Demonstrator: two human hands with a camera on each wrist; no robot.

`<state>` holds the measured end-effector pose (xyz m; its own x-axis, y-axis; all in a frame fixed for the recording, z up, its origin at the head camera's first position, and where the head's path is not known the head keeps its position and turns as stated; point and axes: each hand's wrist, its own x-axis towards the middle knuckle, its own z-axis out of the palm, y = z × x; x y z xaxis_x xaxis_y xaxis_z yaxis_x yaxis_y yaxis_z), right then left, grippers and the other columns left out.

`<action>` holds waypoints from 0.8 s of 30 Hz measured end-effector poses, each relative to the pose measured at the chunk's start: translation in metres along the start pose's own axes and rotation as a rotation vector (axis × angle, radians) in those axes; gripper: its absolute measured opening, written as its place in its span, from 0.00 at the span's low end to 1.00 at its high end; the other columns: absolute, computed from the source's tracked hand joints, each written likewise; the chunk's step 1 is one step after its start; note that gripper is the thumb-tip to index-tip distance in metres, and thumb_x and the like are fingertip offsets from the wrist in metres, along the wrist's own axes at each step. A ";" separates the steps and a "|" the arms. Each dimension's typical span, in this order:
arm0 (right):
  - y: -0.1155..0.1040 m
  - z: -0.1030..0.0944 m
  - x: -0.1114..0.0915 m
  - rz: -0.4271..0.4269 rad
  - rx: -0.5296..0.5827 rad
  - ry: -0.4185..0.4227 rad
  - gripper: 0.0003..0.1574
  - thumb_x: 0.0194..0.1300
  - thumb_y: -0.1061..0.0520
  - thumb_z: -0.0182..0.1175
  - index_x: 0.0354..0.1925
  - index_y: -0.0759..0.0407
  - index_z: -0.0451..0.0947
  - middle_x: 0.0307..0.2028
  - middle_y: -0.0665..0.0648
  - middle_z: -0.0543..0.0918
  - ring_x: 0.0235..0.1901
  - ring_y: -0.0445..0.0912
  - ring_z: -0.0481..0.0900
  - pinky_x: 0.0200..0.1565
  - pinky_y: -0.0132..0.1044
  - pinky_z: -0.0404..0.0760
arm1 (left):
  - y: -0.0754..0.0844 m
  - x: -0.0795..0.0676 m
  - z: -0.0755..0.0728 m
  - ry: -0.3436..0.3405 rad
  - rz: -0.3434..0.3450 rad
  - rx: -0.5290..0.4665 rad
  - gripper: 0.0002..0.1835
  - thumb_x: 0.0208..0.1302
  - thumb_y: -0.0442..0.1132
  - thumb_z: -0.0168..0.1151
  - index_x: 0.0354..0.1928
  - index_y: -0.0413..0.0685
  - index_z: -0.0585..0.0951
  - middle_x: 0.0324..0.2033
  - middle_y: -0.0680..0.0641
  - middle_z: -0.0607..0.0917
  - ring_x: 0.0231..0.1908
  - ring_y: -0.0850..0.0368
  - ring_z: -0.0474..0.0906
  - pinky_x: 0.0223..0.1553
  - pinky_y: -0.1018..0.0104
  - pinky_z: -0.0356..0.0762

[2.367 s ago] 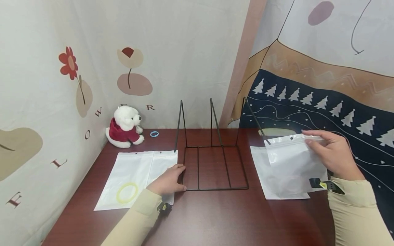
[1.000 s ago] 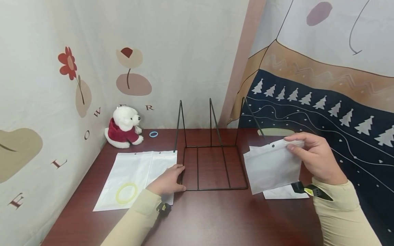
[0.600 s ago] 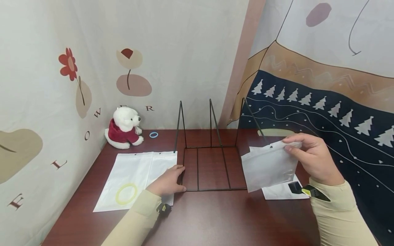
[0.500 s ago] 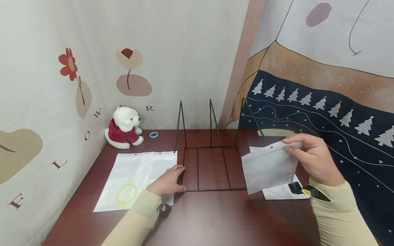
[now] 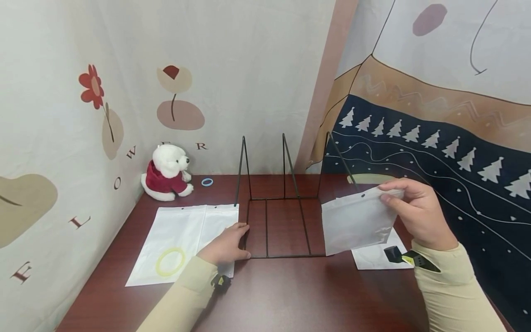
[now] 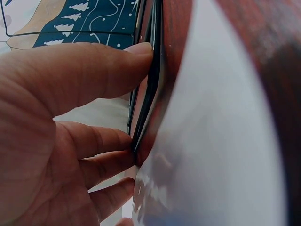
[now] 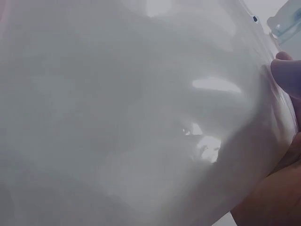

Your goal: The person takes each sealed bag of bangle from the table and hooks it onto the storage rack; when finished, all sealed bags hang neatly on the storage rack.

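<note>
Right hand: the right hand (image 5: 416, 214) pinches the held bag (image 5: 352, 226) at its top edge, thumb on 1 side and fingers on the other.
Held bag: white, hanging tilted above the desk (image 5: 290, 295), just right of the rack's base; its left edge overlaps the base's right wire in the head view, but whether they touch I cannot tell.
Left hand: the left hand (image 5: 224, 244) has thumb and fingers spread fairly wide, the tips against the left side of the wire rack (image 5: 267, 228).
Wire rack: black, standing on the desk between the hands, with 3 pointed uprights; no bag stands between them.
Bag on the right: 1 more white bag (image 5: 377, 258) lies flat on the desk, partly behind the held bag.
Bags on the left: a larger-looking bag (image 5: 178, 230) bears a yellow ring (image 5: 157, 263), and a second bag (image 5: 220, 221) lies against or over it, partly covered by the left hand.
Step in hand: judging by the pose, bringing the bag to the rack while the left hand steadies the frame.
Next move: probably calls for lifting the bag's lower edge over the right upright, turning it in line with a slot, then lowering it without letting it fold.
</note>
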<state>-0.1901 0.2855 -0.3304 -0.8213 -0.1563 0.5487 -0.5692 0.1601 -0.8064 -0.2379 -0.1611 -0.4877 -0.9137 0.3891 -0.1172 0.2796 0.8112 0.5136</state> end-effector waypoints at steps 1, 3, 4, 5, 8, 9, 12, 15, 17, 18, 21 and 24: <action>0.000 0.001 0.000 0.000 0.004 0.008 0.16 0.68 0.78 0.58 0.49 0.71 0.86 0.45 0.51 0.89 0.39 0.43 0.87 0.34 0.32 0.88 | 0.000 0.000 0.000 0.000 -0.001 -0.001 0.46 0.57 0.42 0.78 0.74 0.30 0.70 0.74 0.32 0.69 0.75 0.31 0.65 0.74 0.38 0.66; 0.000 0.002 0.000 -0.001 0.007 0.024 0.16 0.68 0.77 0.59 0.50 0.71 0.86 0.46 0.51 0.89 0.39 0.43 0.86 0.33 0.31 0.88 | 0.000 0.000 0.000 0.001 -0.002 0.001 0.46 0.57 0.42 0.78 0.74 0.30 0.70 0.74 0.32 0.69 0.75 0.31 0.65 0.74 0.37 0.65; 0.000 0.003 0.000 0.002 0.008 0.031 0.16 0.68 0.77 0.59 0.50 0.71 0.86 0.46 0.51 0.89 0.39 0.43 0.86 0.33 0.31 0.88 | -0.001 0.000 0.000 0.000 -0.003 0.001 0.46 0.57 0.42 0.78 0.74 0.31 0.70 0.75 0.33 0.69 0.75 0.31 0.65 0.74 0.37 0.65; 0.001 0.004 0.000 0.008 0.004 0.041 0.16 0.68 0.77 0.59 0.50 0.70 0.86 0.47 0.51 0.89 0.39 0.43 0.86 0.33 0.31 0.87 | -0.001 0.000 0.000 0.000 -0.003 0.002 0.46 0.57 0.42 0.78 0.74 0.31 0.70 0.75 0.33 0.69 0.75 0.31 0.65 0.75 0.37 0.65; 0.001 0.006 -0.001 0.034 -0.014 0.061 0.15 0.69 0.75 0.60 0.51 0.69 0.86 0.47 0.51 0.89 0.40 0.43 0.85 0.32 0.31 0.87 | -0.001 0.000 0.000 0.000 -0.002 0.004 0.46 0.57 0.42 0.78 0.74 0.31 0.70 0.75 0.33 0.69 0.75 0.31 0.65 0.75 0.38 0.65; 0.001 0.007 -0.001 0.044 -0.018 0.064 0.15 0.70 0.75 0.60 0.51 0.70 0.86 0.48 0.50 0.89 0.40 0.43 0.85 0.32 0.31 0.87 | -0.001 0.000 0.000 0.001 0.000 0.005 0.46 0.57 0.42 0.78 0.74 0.30 0.69 0.75 0.33 0.69 0.75 0.31 0.65 0.75 0.38 0.65; 0.001 0.008 -0.001 0.065 -0.041 0.062 0.15 0.70 0.73 0.61 0.52 0.69 0.86 0.48 0.50 0.88 0.41 0.44 0.84 0.33 0.32 0.87 | -0.001 0.000 0.000 0.001 0.004 0.005 0.46 0.57 0.42 0.78 0.74 0.30 0.69 0.75 0.33 0.69 0.75 0.32 0.65 0.75 0.39 0.65; 0.002 0.008 0.000 0.071 -0.098 0.057 0.16 0.70 0.73 0.61 0.52 0.67 0.87 0.49 0.48 0.88 0.46 0.44 0.82 0.35 0.30 0.86 | -0.002 0.000 0.000 0.002 0.007 0.008 0.46 0.57 0.42 0.78 0.74 0.30 0.69 0.75 0.33 0.69 0.75 0.32 0.65 0.75 0.40 0.66; 0.003 0.009 0.001 0.071 -0.127 0.053 0.17 0.70 0.74 0.61 0.52 0.64 0.88 0.50 0.47 0.88 0.49 0.44 0.81 0.35 0.30 0.84 | -0.002 0.001 0.001 0.004 0.008 0.010 0.46 0.57 0.42 0.78 0.74 0.30 0.70 0.74 0.33 0.70 0.75 0.32 0.66 0.75 0.39 0.66; 0.003 0.009 0.001 0.071 -0.137 0.052 0.17 0.69 0.74 0.61 0.52 0.64 0.88 0.50 0.46 0.88 0.50 0.44 0.80 0.35 0.30 0.84 | -0.002 0.001 0.001 0.005 0.008 0.011 0.46 0.56 0.42 0.78 0.74 0.30 0.70 0.74 0.33 0.70 0.75 0.32 0.66 0.75 0.39 0.66; 0.005 0.010 0.002 0.063 -0.136 0.050 0.17 0.69 0.75 0.61 0.51 0.65 0.88 0.50 0.46 0.89 0.52 0.43 0.79 0.35 0.29 0.83 | -0.002 0.001 0.001 0.005 0.007 0.011 0.46 0.56 0.42 0.78 0.74 0.30 0.70 0.74 0.33 0.69 0.75 0.32 0.66 0.75 0.39 0.66; 0.006 0.012 0.002 0.056 -0.093 0.043 0.16 0.69 0.76 0.60 0.51 0.68 0.87 0.51 0.48 0.89 0.51 0.44 0.80 0.36 0.29 0.85 | -0.002 0.000 0.000 0.004 0.006 0.009 0.46 0.56 0.42 0.78 0.74 0.30 0.70 0.75 0.33 0.69 0.75 0.31 0.65 0.75 0.39 0.66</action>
<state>-0.1950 0.2748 -0.3367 -0.8519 -0.1028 0.5135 -0.5214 0.2578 -0.8134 -0.2386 -0.1621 -0.4890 -0.9130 0.3927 -0.1108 0.2881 0.8127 0.5064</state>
